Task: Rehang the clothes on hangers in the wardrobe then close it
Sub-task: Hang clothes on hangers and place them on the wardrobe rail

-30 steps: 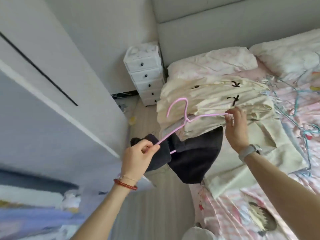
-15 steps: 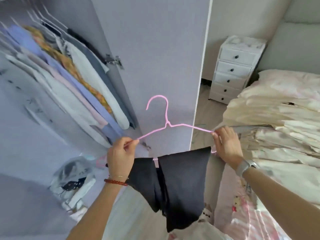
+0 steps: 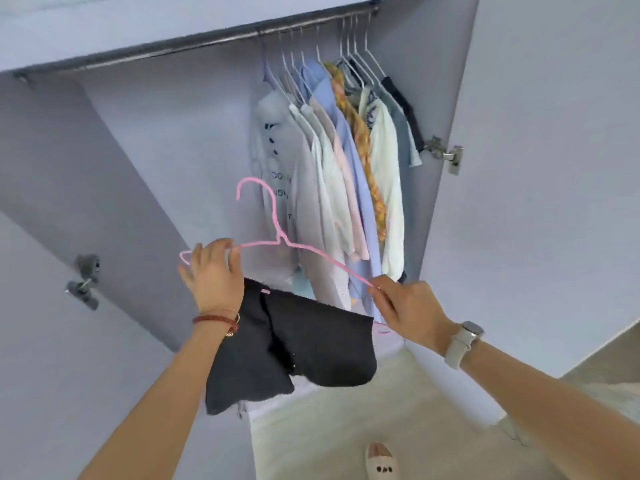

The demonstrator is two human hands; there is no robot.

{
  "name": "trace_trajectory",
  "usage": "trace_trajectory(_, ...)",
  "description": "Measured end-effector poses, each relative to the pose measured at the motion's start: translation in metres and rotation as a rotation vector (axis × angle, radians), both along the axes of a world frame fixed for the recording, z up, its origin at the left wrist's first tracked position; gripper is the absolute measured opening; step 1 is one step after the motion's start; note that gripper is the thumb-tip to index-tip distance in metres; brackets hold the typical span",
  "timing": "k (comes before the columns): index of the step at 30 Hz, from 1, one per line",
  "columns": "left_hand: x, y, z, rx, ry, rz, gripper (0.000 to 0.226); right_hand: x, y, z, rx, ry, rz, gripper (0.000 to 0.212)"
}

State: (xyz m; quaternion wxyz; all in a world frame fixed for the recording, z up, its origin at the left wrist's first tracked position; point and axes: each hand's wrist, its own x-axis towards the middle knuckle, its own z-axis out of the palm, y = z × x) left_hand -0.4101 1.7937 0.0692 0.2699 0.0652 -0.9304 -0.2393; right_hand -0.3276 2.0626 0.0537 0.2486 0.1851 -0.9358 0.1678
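A thin pink hanger [image 3: 273,216] is held up in front of the open wardrobe, its hook pointing up. A black garment [image 3: 294,344] is draped over its bottom bar. My left hand [image 3: 213,275] holds the hanger's left shoulder. My right hand [image 3: 407,308] pinches the right shoulder wire. The metal rail [image 3: 180,46] runs across the top of the wardrobe, well above the hook. Several hung shirts [image 3: 343,161] crowd the rail's right end.
The right wardrobe door [image 3: 554,168] and the left door [image 3: 52,323] stand open, each with a metal hinge. The rail's left half is bare. Pale floor [image 3: 346,427] lies below, with a slippered foot [image 3: 381,459] near the bottom edge.
The view has swung from the bed to the inside of the wardrobe. Both hands have carried the hanger with the black garment up toward the rail.
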Motion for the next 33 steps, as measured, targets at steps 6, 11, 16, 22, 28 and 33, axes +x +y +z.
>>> trace_trajectory(6, -0.035, -0.012, 0.031, 0.106, 0.068, 0.040, 0.046, -0.103, -0.048, 0.017, -0.146, -0.132, 0.086, 0.031)
trace_trajectory(11, -0.070, -0.005, 0.073, 0.096, 0.228, 0.058, 0.045, -0.174, -0.073, 0.050, -0.324, -0.165, 0.089, 0.028)
trace_trajectory(16, -0.102, 0.009, 0.136, -0.133, 0.502, 0.013, 0.049, -0.223, -0.096, 0.088, -0.508, -0.110, 0.098, 0.025)
trace_trajectory(22, -0.148, 0.008, 0.194, -0.451, 0.467, 0.144, 0.069, -0.280, -0.128, 0.127, -0.707, -0.123, 0.021, 0.027)
trace_trajectory(28, -0.169, -0.015, 0.179, -0.516, 0.345, 0.143, 0.079, -0.329, -0.136, 0.122, -0.688, -0.252, -0.128, 0.031)
trace_trajectory(33, -0.171, -0.016, 0.179, -0.469, 0.388, 0.090, 0.080, -0.341, -0.131, 0.110, -0.624, -0.307, -0.133, 0.032)
